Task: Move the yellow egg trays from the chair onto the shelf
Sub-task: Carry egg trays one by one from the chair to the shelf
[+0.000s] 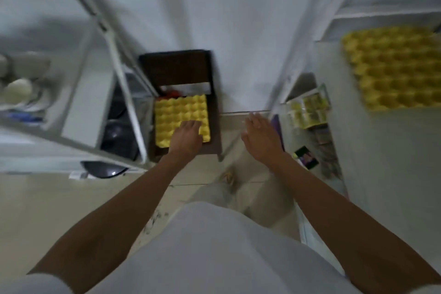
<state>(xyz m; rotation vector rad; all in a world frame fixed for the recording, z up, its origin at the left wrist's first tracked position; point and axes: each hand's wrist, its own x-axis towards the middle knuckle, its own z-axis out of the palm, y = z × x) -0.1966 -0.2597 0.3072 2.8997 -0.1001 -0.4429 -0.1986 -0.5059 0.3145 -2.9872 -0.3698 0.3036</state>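
**Reaching for the tray on the chair**

Getting a clean lift means hooking the left hand [187, 135] under the near edge of the yellow egg tray [180, 120], then bringing the right hand [260, 136] to the opposite edge to keep it level. Left fingers [191, 124] lie flat on the tray, gripping nothing; the right hand hovers spread and empty. Dimpled and bright yellow, the tray sits mid-frame on the dark chair [177, 68]; another tray [393, 67] already rests on the shelf [334, 74], upper right.

text: none legible | labels: blurred | numbers: none
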